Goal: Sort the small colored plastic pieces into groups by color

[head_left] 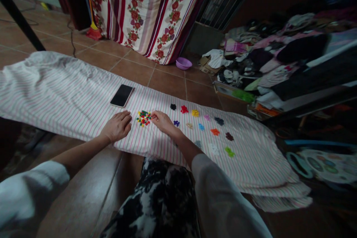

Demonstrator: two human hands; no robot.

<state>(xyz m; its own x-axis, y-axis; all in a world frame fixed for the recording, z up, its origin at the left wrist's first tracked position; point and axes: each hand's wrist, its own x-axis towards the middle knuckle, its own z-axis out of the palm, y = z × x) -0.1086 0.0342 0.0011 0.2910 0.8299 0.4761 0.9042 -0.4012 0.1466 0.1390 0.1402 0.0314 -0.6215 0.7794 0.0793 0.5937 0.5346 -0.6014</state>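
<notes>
A mixed pile of small red, yellow and green pieces (pixel 143 118), too small to name exactly, lies on a striped cloth (pixel 78 100). My left hand (pixel 117 125) rests flat on the cloth just left of it, holding nothing. At the pile's right edge, my right hand (pixel 162 121) has its fingertips pinched together; whatever is between them is hidden. Right of that hand are small single-colour heaps, including black (pixel 173 106), red (pixel 184 109), yellow (pixel 195 113), dark blue (pixel 176 123), orange (pixel 215 132) and lime green (pixel 230 151). My right forearm passes close to a grey heap (pixel 198 143).
A phone (pixel 122 95) lies on the cloth beyond my left hand. Past the far edge are a tiled floor, a floral curtain (pixel 139 11), a purple basin (pixel 183 63) and a red broom (pixel 94 32). Heaped clothes (pixel 267 52) fill the right side.
</notes>
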